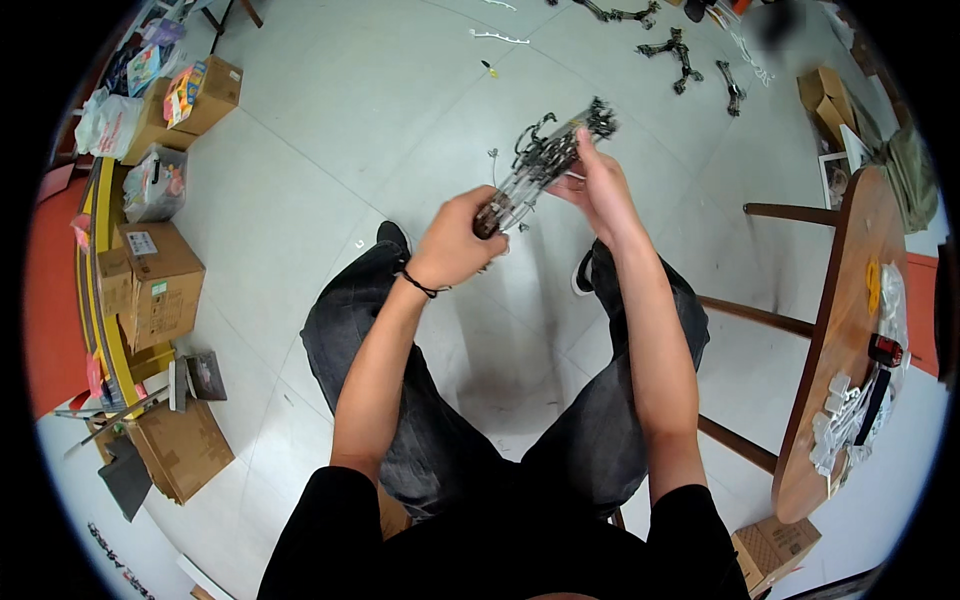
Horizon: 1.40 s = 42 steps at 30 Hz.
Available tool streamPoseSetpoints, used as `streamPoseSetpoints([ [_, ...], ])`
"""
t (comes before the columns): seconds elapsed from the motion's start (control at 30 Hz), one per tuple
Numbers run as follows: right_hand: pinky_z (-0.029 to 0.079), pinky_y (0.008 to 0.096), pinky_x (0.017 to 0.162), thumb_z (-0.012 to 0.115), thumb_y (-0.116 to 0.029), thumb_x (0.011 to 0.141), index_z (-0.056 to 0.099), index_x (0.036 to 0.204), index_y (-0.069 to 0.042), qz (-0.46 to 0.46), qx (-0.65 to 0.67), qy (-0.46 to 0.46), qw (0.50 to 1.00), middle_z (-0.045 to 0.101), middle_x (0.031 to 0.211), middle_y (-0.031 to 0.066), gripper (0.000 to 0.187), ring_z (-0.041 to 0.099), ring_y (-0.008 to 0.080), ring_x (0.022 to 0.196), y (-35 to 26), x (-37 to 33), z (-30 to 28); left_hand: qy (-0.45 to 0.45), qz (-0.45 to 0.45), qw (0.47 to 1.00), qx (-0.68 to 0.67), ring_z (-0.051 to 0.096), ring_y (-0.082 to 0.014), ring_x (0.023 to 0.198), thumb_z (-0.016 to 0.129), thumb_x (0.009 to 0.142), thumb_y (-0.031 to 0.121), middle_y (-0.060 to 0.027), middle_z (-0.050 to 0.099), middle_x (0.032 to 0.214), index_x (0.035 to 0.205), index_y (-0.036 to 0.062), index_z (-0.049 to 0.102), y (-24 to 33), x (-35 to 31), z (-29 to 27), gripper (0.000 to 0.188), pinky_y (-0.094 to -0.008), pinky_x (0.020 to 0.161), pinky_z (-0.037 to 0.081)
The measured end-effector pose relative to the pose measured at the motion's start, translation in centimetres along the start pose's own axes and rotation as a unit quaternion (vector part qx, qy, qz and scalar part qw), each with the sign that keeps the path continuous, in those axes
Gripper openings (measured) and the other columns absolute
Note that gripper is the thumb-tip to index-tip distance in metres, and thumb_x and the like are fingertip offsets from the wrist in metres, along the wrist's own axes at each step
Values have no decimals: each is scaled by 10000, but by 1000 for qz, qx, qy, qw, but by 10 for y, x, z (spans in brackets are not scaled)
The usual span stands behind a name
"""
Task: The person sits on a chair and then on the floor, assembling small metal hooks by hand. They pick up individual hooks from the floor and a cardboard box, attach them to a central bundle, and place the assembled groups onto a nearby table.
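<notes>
Above the floor, between and beyond my knees, I hold a long dark mechanical assembly [545, 160] with black jointed parts, curled pieces like wires and clear or grey rods. It is tilted, its far end to the upper right, and slightly blurred. My left hand [452, 243], with a black cord on the wrist, is wrapped round its lower end. My right hand [605, 190] grips it nearer the upper end, thumb along its side and fingers partly hidden behind it. What kind of device it is, I cannot tell.
Black jointed pieces [678, 62] and a white strip [500, 38] lie on the floor ahead. Cardboard boxes [165, 285] line the left. On the right stands a wooden table [830, 360] holding white cables [845, 425], its legs reaching toward my knee.
</notes>
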State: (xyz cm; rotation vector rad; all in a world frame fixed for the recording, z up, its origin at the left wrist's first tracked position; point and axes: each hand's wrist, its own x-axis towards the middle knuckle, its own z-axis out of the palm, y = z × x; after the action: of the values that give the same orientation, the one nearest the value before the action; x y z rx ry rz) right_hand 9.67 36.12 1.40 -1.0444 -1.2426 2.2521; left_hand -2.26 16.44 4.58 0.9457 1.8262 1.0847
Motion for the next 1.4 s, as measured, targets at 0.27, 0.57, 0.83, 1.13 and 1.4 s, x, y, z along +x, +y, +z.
streamPoseSetpoints([
  [0.27, 228, 545, 1187, 805, -179, 706, 608, 1228, -69, -396, -606, -34, 689, 614, 1278, 124, 569, 504, 309, 1302, 6, -29, -1, -107, -15, 986, 129, 563, -127, 643, 650, 680, -17, -79, 626, 755, 1168, -48, 653, -4, -12, -60, 489, -291, 639, 485],
  [0.57, 522, 461, 692, 715, -132, 691, 700, 912, -76, -199, -628, -151, 737, 679, 721, 148, 229, 655, 376, 739, 37, -44, 11, 147, 55, 982, 104, 629, -164, 864, 769, 833, 272, -122, 716, 964, 1179, -44, 662, -36, -5, -86, 481, -315, 811, 506],
  [0.83, 495, 461, 624, 694, -62, 706, 638, 873, -42, -266, -567, -35, 779, 639, 686, 176, 178, 630, 398, 667, 71, -50, 24, 195, -65, 956, -208, 651, -170, 973, 687, 933, 367, -151, 696, 1067, 1160, -20, 645, -31, 20, -74, 451, -323, 788, 533],
  [1.13, 467, 397, 602, 732, -115, 755, 589, 857, 20, -190, -513, -176, 818, 613, 689, 200, 221, 583, 390, 625, 67, -56, 28, 104, -27, 936, -335, 662, -219, 1001, 400, 1051, 459, -191, 710, 1093, 1081, 3, 648, -27, 15, -75, 520, -324, 803, 550],
  [1.4, 475, 378, 616, 744, -93, 749, 583, 974, 9, -177, -482, -184, 838, 628, 708, 194, 295, 596, 341, 619, 50, -63, 26, -11, 3, 880, -475, 548, -292, 1272, 285, 1088, 366, -222, 555, 1381, 1399, -61, 464, -8, 13, -77, 558, -439, 1062, 469],
])
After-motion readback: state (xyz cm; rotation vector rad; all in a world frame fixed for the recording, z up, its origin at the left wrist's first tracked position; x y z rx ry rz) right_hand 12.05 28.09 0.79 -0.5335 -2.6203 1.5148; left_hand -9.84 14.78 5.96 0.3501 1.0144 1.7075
